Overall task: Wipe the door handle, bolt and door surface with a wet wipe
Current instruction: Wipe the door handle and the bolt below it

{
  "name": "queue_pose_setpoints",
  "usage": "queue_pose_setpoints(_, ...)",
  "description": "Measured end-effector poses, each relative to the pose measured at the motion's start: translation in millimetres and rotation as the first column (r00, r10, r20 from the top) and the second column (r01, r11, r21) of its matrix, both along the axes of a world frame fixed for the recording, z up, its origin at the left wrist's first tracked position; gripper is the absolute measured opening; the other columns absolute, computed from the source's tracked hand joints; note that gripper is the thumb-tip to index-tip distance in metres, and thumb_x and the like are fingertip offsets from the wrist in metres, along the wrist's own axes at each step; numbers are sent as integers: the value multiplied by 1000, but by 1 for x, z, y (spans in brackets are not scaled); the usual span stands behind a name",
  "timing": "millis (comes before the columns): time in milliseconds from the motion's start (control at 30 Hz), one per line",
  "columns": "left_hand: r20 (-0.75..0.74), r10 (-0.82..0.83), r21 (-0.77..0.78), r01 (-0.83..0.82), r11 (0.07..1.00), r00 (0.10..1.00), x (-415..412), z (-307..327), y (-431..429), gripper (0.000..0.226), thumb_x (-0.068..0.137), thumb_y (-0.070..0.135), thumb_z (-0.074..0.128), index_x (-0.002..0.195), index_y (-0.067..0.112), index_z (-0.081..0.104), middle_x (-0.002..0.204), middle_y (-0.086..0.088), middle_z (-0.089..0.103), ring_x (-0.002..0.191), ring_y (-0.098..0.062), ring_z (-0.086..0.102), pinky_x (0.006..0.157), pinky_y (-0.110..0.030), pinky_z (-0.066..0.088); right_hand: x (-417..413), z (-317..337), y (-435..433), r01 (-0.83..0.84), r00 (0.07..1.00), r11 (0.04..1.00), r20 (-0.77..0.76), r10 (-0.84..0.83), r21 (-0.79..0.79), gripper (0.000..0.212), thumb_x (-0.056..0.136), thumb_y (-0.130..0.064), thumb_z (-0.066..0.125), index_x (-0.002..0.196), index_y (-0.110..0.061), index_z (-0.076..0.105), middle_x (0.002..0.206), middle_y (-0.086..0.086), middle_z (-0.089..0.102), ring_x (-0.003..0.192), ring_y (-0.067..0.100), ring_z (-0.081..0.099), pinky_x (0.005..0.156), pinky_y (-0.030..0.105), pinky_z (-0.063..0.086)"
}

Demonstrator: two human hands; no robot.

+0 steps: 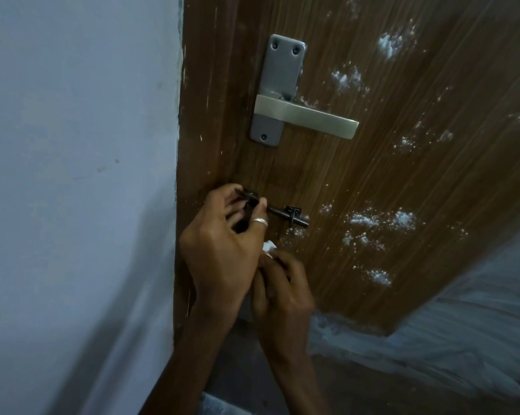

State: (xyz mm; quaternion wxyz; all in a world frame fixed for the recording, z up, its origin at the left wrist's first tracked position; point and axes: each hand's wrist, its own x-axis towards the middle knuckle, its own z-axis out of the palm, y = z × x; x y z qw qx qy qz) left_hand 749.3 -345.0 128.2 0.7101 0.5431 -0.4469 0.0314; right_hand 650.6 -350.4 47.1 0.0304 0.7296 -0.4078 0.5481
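Brown door (pixel 372 181), left hand (pixel 219 250) gripping bolt (pixel 285 215), right hand (pixel 282 295) pinching wipe (pixel 269 246)

One door (pixel 372 175). One door handle (pixel 306 115) above the fingers (pixel 227 200), on one plate (pixel 282 70) with three screws (pixel 275 46). One bolt (pixel 282 213) at the fingers, with two brackets (pixel 293 211), one half covered by them. Two hands: left hand (pixel 219 250) and right hand (pixel 282 295). One ring (pixel 259 221). One wet wipe (pixel 269 246), a white scrap just below the fingers. White patches (pixel 369 220) right of the fingers: perhaps a dozen, too scattered to count.
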Motion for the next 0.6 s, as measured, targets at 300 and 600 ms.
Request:
queue_pose_setpoints(300, -12, -44, 86, 45, 995, 999, -10, -53, 16, 25, 85, 23, 75, 103, 7, 71, 95, -1, 73, 84, -10, 70, 73, -2, 49, -12, 51, 20, 43, 987, 990, 161, -20, -136, 19, 85, 5, 74, 104, 3, 74, 111, 13, 66, 108, 15, 63, 92, 22, 51)
queue_pose_setpoints(600, 87, -121, 230, 98, 968, 989, -16, -64, 3, 40, 88, 22, 67, 124, 5, 66, 111, -9, 73, 98, -17, 69, 84, -7, 45, -6, 65, -6, 6, 997, 994, -74, -14, -105, 21, 93, 0, 67, 112, 1, 72, 116, 14, 65, 108, 22, 65, 91, 31, 55)
